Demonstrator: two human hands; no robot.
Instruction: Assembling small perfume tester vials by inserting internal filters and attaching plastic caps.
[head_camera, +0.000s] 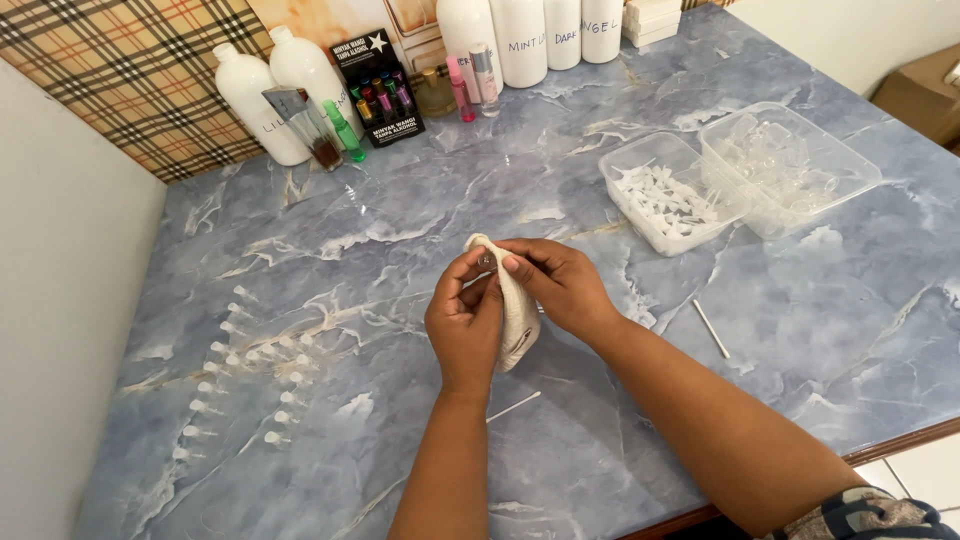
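Over the middle of the blue marble table, both my hands meet around a white cloth. My left hand grips the cloth and pinches a small clear vial at its top. My right hand presses fingertips on the same small vial and the cloth's upper end. The vial is mostly hidden by fingers and cloth.
Several small clear vials with white caps lie in rows at the left. Two clear tubs, one with white parts and one with clear parts, stand at the right. White bottles and small perfume bottles line the back. Two thin white sticks lie near my arms.
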